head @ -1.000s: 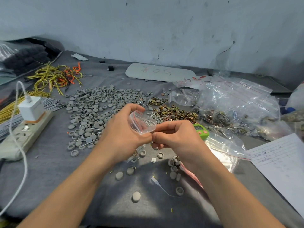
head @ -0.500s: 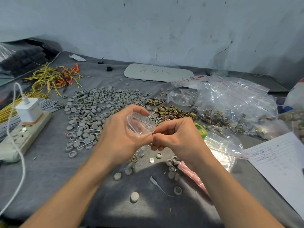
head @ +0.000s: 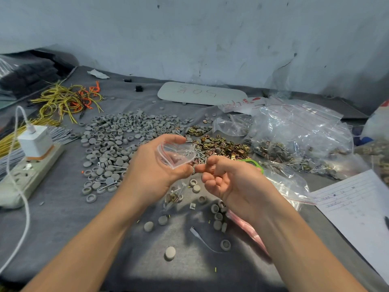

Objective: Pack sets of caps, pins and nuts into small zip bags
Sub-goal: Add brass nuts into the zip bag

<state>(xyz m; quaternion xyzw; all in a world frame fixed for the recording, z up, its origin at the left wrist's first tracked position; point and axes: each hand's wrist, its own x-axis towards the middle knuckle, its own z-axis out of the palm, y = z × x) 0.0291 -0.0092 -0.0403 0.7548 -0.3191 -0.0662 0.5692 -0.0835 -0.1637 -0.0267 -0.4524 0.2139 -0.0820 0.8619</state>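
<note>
**While the left hand [head: 153, 165] holds a zip bag [head: 175, 153] open, the right hand [head: 229, 182] pinches beside it**

Held between forefinger above and thumb below, the small clear bag gapes toward the right hand, above the grey surface [head: 63, 218]. The left grip is closed round its edge. The right grip is curled, palm up, thumb and forefinger pinching a small metallic piece [head: 193, 170] just beside the left thumb; what it is cannot be told. Grey caps [head: 117, 140] lie heaped to the left, brass nuts [head: 221, 144] and pins [head: 199, 153] just behind the bag, and filled bags [head: 294, 140] to the right.
</note>
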